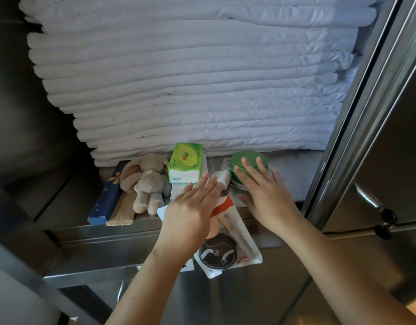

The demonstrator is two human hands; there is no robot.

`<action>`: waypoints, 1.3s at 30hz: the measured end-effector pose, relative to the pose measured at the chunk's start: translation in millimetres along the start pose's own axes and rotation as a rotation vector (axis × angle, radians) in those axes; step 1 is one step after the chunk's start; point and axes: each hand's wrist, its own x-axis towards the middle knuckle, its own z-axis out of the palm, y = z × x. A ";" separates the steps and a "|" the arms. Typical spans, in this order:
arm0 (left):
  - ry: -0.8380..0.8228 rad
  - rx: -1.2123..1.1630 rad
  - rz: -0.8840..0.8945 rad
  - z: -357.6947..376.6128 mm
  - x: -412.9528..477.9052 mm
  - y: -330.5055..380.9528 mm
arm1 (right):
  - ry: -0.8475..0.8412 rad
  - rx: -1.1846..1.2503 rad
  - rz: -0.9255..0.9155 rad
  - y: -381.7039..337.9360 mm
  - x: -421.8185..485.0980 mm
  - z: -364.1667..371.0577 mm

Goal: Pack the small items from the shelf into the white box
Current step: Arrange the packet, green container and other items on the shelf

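The small items lie along the front of the steel shelf [291, 174], below a stack of folded white linen [202, 78]: a long blue box [108, 195], a plush rabbit [150, 179], a green tissue pack [185, 163], a green round tin [249, 160] and a flat clear packet [228, 245] that overhangs the shelf edge. The right hand [268, 195] lies on the tin, 4 fingers straight and spread, not closed round it. The left hand [190, 212] is flat over the packet's upper end, fingers straight and together.

The tin looks rigid and smooth, best taken across its rim. The packet looks thin, light and slippery, so pinch an edge. The tissues and rabbit are soft and will squash. I cannot pick out the white box for certain.
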 end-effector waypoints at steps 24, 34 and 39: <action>0.049 -0.092 0.067 -48.9 -4.9 23.6 | 0.243 0.273 -0.174 -45.8 -56.8 -37.5; 0.127 -0.088 0.124 -70.1 10.5 27.9 | 0.416 0.327 -0.200 -47.1 -47.6 -60.1; 0.140 -0.085 0.143 -74.3 12.6 29.8 | 0.423 0.279 -0.215 -49.7 -41.5 -65.5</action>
